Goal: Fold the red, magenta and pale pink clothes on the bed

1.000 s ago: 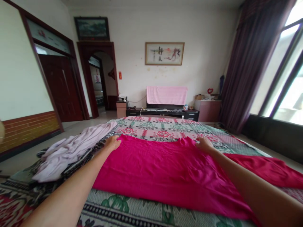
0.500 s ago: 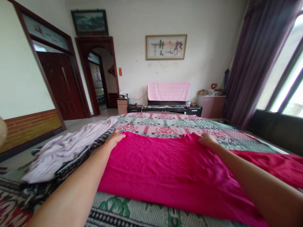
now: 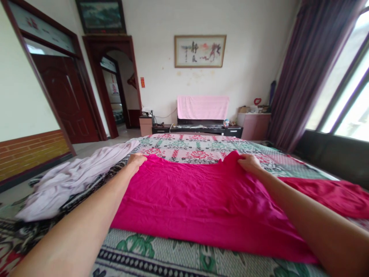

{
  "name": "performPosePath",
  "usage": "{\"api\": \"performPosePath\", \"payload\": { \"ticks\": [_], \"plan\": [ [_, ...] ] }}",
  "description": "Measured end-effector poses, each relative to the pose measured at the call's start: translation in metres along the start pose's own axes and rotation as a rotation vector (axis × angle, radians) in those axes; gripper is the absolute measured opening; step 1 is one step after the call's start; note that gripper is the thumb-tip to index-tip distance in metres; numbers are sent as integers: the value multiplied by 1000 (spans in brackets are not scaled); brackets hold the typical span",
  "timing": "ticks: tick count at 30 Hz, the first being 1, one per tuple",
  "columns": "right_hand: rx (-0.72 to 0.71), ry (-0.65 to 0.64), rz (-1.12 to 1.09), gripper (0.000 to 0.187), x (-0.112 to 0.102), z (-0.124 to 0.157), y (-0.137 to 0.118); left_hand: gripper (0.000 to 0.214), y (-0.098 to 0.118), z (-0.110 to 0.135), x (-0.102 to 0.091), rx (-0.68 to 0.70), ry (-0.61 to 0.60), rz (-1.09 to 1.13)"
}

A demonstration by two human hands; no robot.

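Note:
A bright pink cloth [image 3: 196, 200] lies spread across a bed covered by a floral patterned mat [image 3: 201, 148]. My left hand [image 3: 136, 159] grips the cloth's far left corner with its fingers curled. At the far edge toward the right, my right hand [image 3: 249, 163] pinches the cloth and lifts it into a small peak. Both arms stretch forward over the cloth. More of the pink fabric [image 3: 331, 194] trails off to the right.
A pale lilac garment [image 3: 75, 175] lies on dark patterned clothes [image 3: 86, 188] at the bed's left. Beyond the bed stand a low dark cabinet [image 3: 198, 130] with a pink-draped screen [image 3: 203, 107], a pink cupboard [image 3: 253, 126], dark doors at left, purple curtains and a window at right.
Both hands went from lying on the cloth's far edge to gripping it; the right hand has raised the edge into a peak. The view has tilted slightly down.

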State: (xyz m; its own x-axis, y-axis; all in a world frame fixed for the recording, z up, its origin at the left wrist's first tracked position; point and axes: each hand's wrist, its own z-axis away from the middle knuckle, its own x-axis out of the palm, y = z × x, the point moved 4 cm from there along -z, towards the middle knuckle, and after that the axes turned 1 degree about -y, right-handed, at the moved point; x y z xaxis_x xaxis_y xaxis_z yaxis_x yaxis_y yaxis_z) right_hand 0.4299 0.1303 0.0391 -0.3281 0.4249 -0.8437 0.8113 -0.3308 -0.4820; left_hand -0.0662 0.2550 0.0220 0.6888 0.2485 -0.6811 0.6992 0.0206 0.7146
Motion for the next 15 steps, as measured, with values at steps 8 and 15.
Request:
{"api": "performPosePath", "payload": {
  "ticks": [8, 15],
  "plan": [
    [-159, 82, -157, 22, -29, 34, 9, 56, -3, 37, -41, 121, 8, 71],
    [-206, -26, -143, 16, -29, 60, 28, 25, -21, 69, -57, 190, -66, -244]
  ]
}}
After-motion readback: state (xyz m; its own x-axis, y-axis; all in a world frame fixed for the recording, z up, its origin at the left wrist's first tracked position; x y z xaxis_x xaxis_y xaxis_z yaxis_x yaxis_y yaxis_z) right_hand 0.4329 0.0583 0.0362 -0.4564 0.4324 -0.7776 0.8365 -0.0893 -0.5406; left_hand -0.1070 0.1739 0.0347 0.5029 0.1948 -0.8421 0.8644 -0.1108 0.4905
